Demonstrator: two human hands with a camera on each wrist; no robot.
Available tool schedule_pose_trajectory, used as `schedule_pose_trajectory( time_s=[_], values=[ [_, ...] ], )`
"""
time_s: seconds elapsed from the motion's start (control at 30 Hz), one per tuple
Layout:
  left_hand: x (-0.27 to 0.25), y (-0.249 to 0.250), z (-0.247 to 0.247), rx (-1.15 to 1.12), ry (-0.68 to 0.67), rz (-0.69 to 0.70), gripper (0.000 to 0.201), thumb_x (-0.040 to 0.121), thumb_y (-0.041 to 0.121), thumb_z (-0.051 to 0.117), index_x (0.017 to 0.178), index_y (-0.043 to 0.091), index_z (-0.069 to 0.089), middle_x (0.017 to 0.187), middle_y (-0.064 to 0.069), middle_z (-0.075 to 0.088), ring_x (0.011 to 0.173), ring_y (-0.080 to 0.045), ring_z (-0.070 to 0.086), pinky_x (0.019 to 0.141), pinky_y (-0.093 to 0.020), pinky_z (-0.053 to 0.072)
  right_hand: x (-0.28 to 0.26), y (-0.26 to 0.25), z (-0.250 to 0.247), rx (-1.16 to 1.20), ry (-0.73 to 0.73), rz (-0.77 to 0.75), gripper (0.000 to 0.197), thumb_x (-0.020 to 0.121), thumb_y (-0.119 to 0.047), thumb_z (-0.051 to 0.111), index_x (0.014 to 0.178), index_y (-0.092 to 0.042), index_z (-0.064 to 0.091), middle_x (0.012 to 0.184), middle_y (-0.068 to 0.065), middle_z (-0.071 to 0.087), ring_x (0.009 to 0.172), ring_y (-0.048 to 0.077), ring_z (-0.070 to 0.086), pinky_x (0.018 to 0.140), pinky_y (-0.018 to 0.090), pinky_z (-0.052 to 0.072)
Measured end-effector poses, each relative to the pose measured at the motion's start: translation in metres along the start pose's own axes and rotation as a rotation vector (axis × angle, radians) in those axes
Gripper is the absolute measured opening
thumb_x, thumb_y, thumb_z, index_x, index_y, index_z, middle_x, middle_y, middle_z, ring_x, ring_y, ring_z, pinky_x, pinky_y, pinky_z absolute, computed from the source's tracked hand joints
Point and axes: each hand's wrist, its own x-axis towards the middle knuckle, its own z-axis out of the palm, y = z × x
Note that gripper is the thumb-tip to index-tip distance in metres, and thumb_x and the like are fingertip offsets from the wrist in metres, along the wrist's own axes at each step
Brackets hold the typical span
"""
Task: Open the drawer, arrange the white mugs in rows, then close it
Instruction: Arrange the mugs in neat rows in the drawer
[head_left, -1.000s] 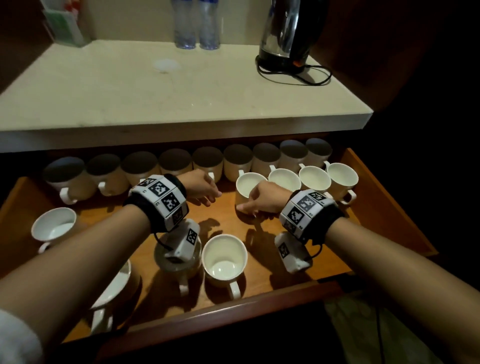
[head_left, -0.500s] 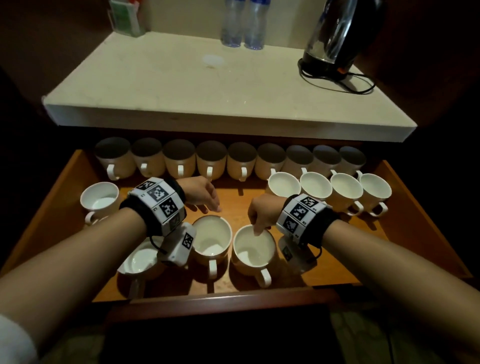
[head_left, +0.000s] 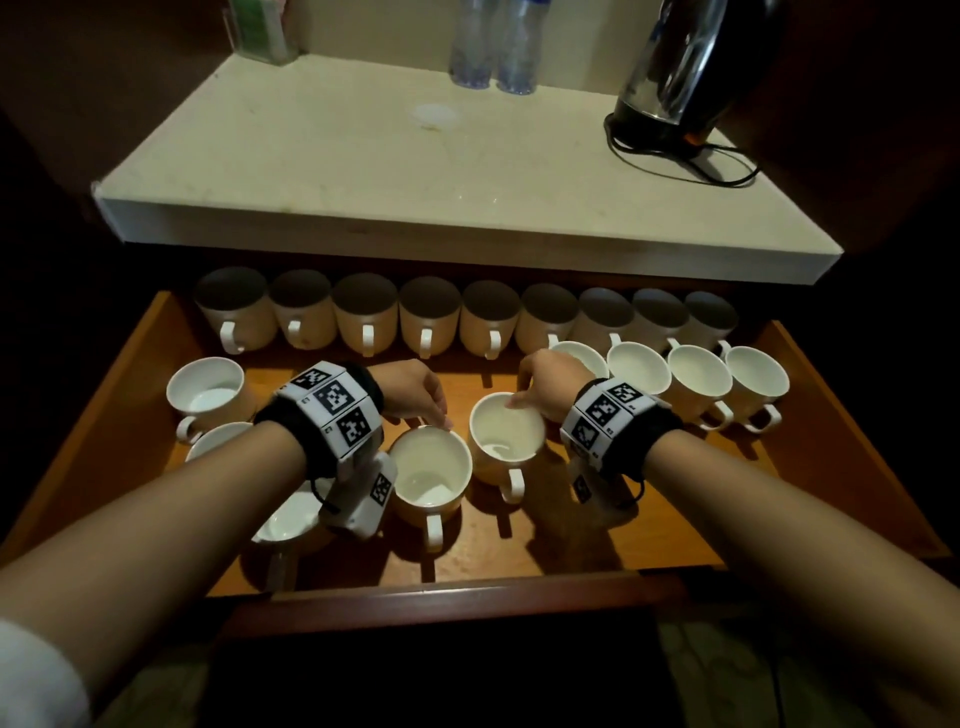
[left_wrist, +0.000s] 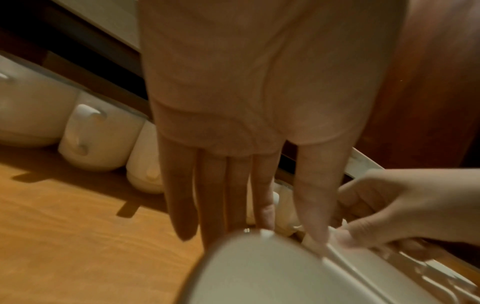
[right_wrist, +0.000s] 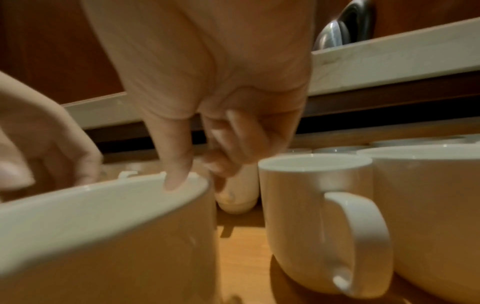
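Observation:
The wooden drawer (head_left: 691, 525) stands pulled out under a pale counter. Several white mugs line its back wall (head_left: 428, 317), and a shorter second row (head_left: 698, 379) sits at the right. Two loose mugs stand side by side in the middle. My left hand (head_left: 434, 410) (left_wrist: 233, 195) reaches with straight fingers onto the far rim of the left mug (head_left: 431, 467) (left_wrist: 259, 277). My right hand (head_left: 527, 397) (right_wrist: 187, 164) pinches the far rim of the right mug (head_left: 506, 434) (right_wrist: 103, 236), thumb inside and fingers curled outside.
More loose mugs sit at the drawer's left (head_left: 208, 389), one partly hidden under my left wrist (head_left: 291, 519). On the counter (head_left: 415, 171) stand a kettle (head_left: 691, 67) with its cord, two water bottles (head_left: 493, 47) and a green box (head_left: 260, 26).
My right hand left the second row, came back to the loose right mug, took its rim and shifted it toward the back. My left hand dropped onto the left mug's rim.

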Motion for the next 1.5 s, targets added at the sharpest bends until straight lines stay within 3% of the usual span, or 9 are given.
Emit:
schedule_pose_trajectory(
  time_s=[0.17, 0.33, 0.43, 0.57, 0.8, 1.0, 1.13, 1.3, 1.5],
  values=[
    [0.007, 0.010, 0.003, -0.032, 0.006, 0.061, 0.008, 0.089, 0.024, 0.062, 0.084, 0.018, 0.065, 0.078, 0.007, 0.059, 0.072, -0.005, 0.052, 0.060, -0.018, 0.039, -0.010, 0.009, -0.001, -0.029, -0.130, 0.118, 0.043, 0.086, -0.050, 0.059, 0.072, -0.009, 0.057, 0.063, 0.001, 0.058, 0.066, 0.017, 0.059, 0.069, 0.028, 0.048],
    [0.009, 0.017, 0.004, -0.039, -0.036, 0.085, 0.015, 0.088, 0.023, 0.062, 0.075, 0.018, 0.067, 0.074, 0.006, 0.064, 0.070, -0.005, 0.057, 0.061, -0.017, 0.041, -0.028, 0.017, 0.000, 0.117, -0.331, 0.150, 0.044, 0.093, -0.043, 0.053, 0.063, -0.011, 0.059, 0.058, -0.002, 0.062, 0.050, 0.008, 0.055, 0.056, 0.020, 0.044],
    [0.012, 0.019, 0.005, -0.005, -0.045, 0.076, 0.016, 0.088, 0.025, 0.063, 0.074, 0.018, 0.068, 0.074, 0.006, 0.065, 0.074, -0.007, 0.058, 0.065, -0.019, 0.042, -0.031, 0.021, 0.000, 0.182, -0.315, 0.140, 0.037, 0.093, -0.034, 0.056, 0.064, -0.011, 0.061, 0.056, -0.003, 0.061, 0.045, 0.006, 0.052, 0.049, 0.018, 0.039],
    [0.016, 0.024, 0.008, 0.018, -0.047, 0.097, 0.014, 0.087, 0.024, 0.065, 0.085, 0.012, 0.070, 0.078, 0.005, 0.067, 0.082, -0.009, 0.060, 0.072, -0.021, 0.044, -0.027, 0.024, 0.002, 0.260, -0.240, 0.183, 0.035, 0.094, -0.029, 0.056, 0.066, -0.008, 0.063, 0.059, 0.001, 0.063, 0.047, 0.009, 0.055, 0.061, 0.024, 0.048],
    [0.024, 0.031, 0.002, 0.019, 0.091, 0.106, 0.021, 0.088, 0.022, 0.063, 0.092, 0.003, 0.073, 0.073, 0.001, 0.066, 0.071, -0.008, 0.060, 0.056, -0.018, 0.042, -0.013, 0.023, 0.008, 0.482, -0.056, 0.275, 0.036, 0.093, -0.029, 0.057, 0.091, 0.005, 0.068, 0.083, 0.017, 0.073, 0.072, 0.026, 0.068, 0.085, 0.041, 0.057],
    [0.029, 0.029, 0.004, -0.005, 0.007, 0.060, 0.022, 0.093, 0.027, 0.056, 0.087, 0.009, 0.068, 0.083, 0.003, 0.068, 0.082, -0.012, 0.064, 0.068, -0.021, 0.046, -0.025, 0.022, 0.005, 0.502, -0.286, 0.225, 0.039, 0.092, -0.036, 0.057, 0.065, -0.008, 0.060, 0.052, 0.001, 0.063, 0.043, 0.010, 0.058, 0.047, 0.018, 0.049],
    [0.032, 0.032, 0.005, 0.003, 0.028, 0.076, 0.026, 0.093, 0.025, 0.056, 0.101, 0.004, 0.068, 0.085, 0.002, 0.067, 0.082, -0.011, 0.062, 0.066, -0.019, 0.044, -0.025, 0.019, 0.009, 0.719, -0.312, 0.239, 0.030, 0.093, -0.022, 0.058, 0.075, 0.001, 0.060, 0.041, 0.000, 0.061, 0.034, 0.007, 0.056, 0.041, 0.017, 0.050],
    [0.038, 0.035, -0.001, -0.044, 0.042, 0.070, 0.029, 0.093, 0.024, 0.057, 0.108, 0.001, 0.066, 0.094, -0.004, 0.067, 0.085, -0.014, 0.063, 0.069, -0.021, 0.047, -0.018, 0.015, 0.010, 0.832, -0.202, 0.307, 0.034, 0.093, -0.019, 0.058, 0.107, 0.012, 0.056, 0.054, 0.011, 0.063, 0.035, 0.012, 0.059, 0.042, 0.021, 0.053],
    [0.040, 0.034, -0.004, -0.059, 0.053, 0.065, 0.032, 0.093, 0.025, 0.056, 0.112, 0.001, 0.064, 0.094, -0.003, 0.064, 0.082, -0.013, 0.062, 0.066, -0.020, 0.046, -0.013, 0.014, 0.008, 0.870, -0.170, 0.315, 0.035, 0.093, -0.018, 0.057, 0.109, 0.013, 0.057, 0.062, 0.012, 0.062, 0.035, 0.011, 0.058, 0.040, 0.018, 0.050]
  ],
)
